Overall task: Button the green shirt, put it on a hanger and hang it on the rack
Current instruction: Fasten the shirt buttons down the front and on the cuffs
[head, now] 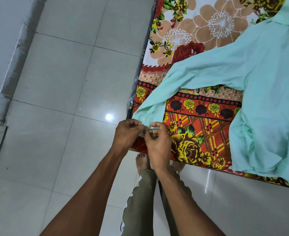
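At the bed's corner: both hands pinch a sleeve cuff.
Green shirt (259, 74) lies spread on the floral bedsheet (199, 116), one sleeve (182, 77) trailing to the mattress edge. Left hand (127, 133) and right hand (158, 142) meet at the cuff (147, 126), fingers curled and pinching its fabric (button itself not discernible). Bare feet stand on the tiled floor (63, 82).

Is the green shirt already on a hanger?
No, the light green cotton shirt lies spread on the floral bedsheet, no hanger visible.
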